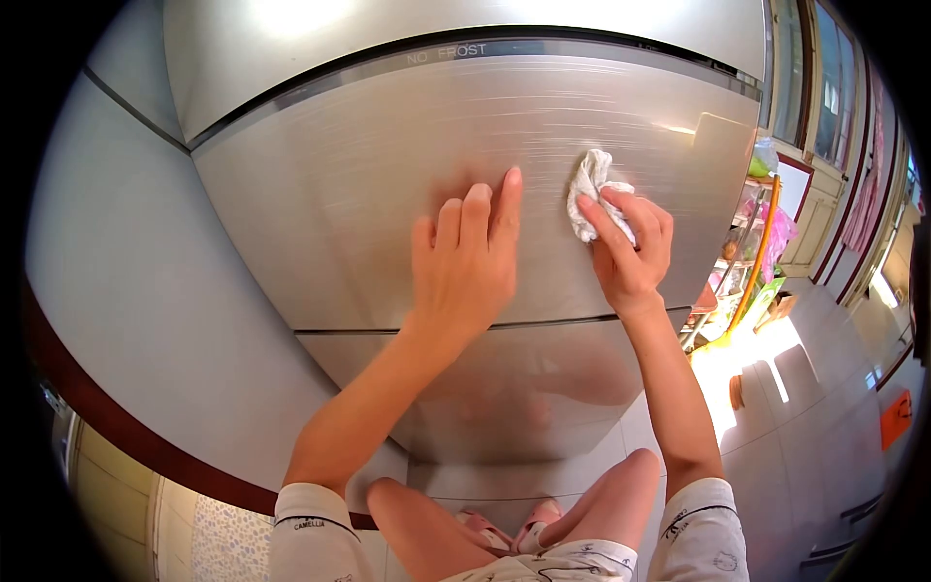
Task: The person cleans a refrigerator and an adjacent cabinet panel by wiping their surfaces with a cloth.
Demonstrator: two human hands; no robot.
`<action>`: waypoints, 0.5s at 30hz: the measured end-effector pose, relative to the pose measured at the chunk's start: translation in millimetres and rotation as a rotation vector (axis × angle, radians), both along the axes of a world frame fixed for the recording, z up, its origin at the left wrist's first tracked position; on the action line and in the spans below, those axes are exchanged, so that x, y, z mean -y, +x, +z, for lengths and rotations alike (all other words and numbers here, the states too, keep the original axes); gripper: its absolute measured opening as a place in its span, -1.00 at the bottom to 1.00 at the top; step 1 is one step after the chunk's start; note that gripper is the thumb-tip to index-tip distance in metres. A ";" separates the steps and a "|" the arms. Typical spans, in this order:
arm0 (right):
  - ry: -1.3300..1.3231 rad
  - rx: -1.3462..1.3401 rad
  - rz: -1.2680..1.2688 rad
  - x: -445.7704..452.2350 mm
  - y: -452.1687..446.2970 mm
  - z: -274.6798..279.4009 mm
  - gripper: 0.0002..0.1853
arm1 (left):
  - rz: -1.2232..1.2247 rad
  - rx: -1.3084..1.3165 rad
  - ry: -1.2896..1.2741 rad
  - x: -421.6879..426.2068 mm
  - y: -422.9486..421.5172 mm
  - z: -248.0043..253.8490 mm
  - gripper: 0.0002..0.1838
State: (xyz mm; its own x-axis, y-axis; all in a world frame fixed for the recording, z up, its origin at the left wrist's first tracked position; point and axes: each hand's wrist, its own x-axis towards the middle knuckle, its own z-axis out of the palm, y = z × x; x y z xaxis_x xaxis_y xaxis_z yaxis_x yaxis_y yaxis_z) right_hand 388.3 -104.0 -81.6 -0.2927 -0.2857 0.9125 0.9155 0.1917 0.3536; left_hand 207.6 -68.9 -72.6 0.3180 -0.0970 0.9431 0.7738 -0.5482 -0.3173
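In front of me stands a silver refrigerator (pixel 369 145) with "NO FROST" lettering along the top of its middle door. A crumpled white cloth (pixel 589 184) is pressed against that door, gripped by my right hand (pixel 635 247) between thumb and fingers. Left of it, my left hand (pixel 465 242) is raised at the door with nothing in it; its index finger stretches upward and the other fingers are loosely bent and apart. Fine streaks mark the steel around and above the cloth.
A pale wall panel (pixel 145 262) borders the refrigerator on the left. To the right, a shelf rack (pixel 742 252) holds bags and goods, with an orange pole (pixel 758 257) beside it. Sunlit tiles (pixel 805 436) cover the floor, where an orange bag (pixel 896 419) sits far right.
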 end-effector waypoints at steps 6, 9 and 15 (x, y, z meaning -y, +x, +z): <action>0.006 0.004 0.008 -0.8 1.2 -0.4 -0.49 | 0.027 0.005 -0.001 4.0 4.1 10.3 -0.46; 0.012 -0.002 0.004 -0.7 0.0 0.0 -0.50 | 0.035 -0.005 0.011 2.2 5.4 1.5 -0.46; -0.014 -0.006 0.006 2.8 -0.8 -0.4 -0.51 | 0.012 0.007 -0.038 7.6 7.3 1.7 -0.46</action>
